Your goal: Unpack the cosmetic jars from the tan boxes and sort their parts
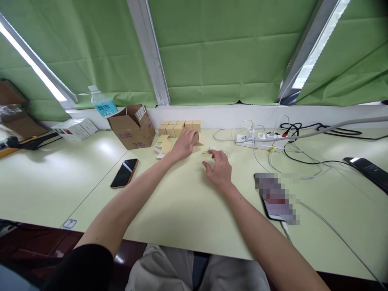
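My left hand [183,144] is closed around a small tan cardboard box [199,139], which has an open end facing right. Most of that box is hidden behind the fingers. To the right, my right hand [219,166] hovers low over the table, thumb and fingers apart, with nothing visible in it. A tiny yellow piece [204,152] lies just beyond its thumb, and a thin clear or white loop [228,152] is behind its fingers. Another small box, with its flaps spread [163,146], sits left of my left hand. Several closed tan boxes [171,129] stand in a row behind.
A large open carton [133,131] and a water bottle [103,103] stand back left, near white boxes [75,128]. One phone [124,173] lies left, another phone [274,198] right. A power strip [262,141] with tangled cables occupies the back right of the table [182,210].
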`<state>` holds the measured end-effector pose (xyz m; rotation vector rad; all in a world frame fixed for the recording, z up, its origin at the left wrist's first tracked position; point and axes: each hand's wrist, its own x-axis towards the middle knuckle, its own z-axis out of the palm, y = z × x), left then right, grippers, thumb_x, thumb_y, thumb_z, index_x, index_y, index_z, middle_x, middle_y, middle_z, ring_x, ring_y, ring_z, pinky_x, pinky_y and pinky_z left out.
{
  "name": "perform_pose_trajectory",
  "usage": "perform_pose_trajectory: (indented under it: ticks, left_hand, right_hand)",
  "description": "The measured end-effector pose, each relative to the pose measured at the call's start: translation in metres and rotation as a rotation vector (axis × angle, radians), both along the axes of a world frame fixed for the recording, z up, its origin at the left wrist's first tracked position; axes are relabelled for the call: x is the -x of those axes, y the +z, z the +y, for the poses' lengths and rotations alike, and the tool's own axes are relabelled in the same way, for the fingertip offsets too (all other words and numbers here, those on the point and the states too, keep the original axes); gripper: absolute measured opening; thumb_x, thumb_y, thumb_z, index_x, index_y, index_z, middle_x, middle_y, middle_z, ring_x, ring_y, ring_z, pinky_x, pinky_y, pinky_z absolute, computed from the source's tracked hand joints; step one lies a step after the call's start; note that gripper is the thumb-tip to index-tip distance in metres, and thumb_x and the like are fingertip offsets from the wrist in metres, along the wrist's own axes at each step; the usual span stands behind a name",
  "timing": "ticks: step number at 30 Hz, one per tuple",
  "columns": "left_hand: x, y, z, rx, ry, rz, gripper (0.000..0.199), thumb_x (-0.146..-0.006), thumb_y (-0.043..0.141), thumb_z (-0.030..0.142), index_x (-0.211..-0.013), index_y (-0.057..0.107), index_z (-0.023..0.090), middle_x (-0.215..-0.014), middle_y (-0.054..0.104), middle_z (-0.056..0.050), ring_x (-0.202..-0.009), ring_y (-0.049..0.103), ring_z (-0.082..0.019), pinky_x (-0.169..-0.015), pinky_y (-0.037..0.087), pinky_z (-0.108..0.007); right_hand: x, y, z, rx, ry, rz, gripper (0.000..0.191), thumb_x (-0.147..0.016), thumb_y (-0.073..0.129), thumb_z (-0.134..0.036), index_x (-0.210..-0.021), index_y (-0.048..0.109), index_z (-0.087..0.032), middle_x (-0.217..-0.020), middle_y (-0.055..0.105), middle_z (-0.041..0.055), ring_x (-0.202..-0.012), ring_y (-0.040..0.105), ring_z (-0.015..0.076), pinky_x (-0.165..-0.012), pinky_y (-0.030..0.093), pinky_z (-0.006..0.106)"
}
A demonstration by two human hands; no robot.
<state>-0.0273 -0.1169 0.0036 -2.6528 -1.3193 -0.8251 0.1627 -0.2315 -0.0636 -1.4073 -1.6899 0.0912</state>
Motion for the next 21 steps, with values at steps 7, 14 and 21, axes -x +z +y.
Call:
perform_pose_trajectory:
  ticks: [7, 14, 21]
  left_hand:
    - [0.019, -0.015, -0.100, 0.215, -0.350, -0.355, 0.049, -0.099, 0.064, 0.019, -0.145, 0.056, 0.028, -0.143, 0.063, -0.013, -0.135, 0.060, -0.029, -0.106, 0.061, -0.046]
    - [0.027, -0.018, -0.118, 0.432, -0.221, -0.492, 0.035, -0.097, 0.058, 0.023, -0.133, 0.059, 0.027, -0.140, 0.066, -0.009, -0.134, 0.064, -0.027, -0.101, 0.063, -0.042]
    - [0.027, -0.013, -0.123, 0.452, -0.127, -0.391, 0.036, -0.096, 0.060, 0.024, -0.130, 0.050, 0.028, -0.139, 0.065, -0.008, -0.110, 0.071, -0.022, -0.079, 0.060, -0.033]
  right_hand:
    - [-0.004, -0.003, 0.001, -0.153, 0.222, -0.037, 0.069, -0.093, 0.070, -0.035, -0.157, 0.045, -0.024, -0.152, 0.061, 0.0183, -0.141, 0.058, 0.0371, -0.106, 0.061, 0.055]
    - [0.006, -0.006, -0.005, -0.202, 0.319, -0.186, 0.046, -0.098, 0.068, -0.031, -0.142, 0.055, -0.023, -0.134, 0.073, 0.0166, -0.122, 0.071, 0.0347, -0.092, 0.065, 0.049]
    - [0.009, 0.000, -0.010, -0.297, 0.281, -0.343, 0.042, -0.097, 0.064, -0.020, -0.138, 0.057, -0.019, -0.126, 0.076, 0.0169, -0.113, 0.073, 0.0330, -0.081, 0.064, 0.044]
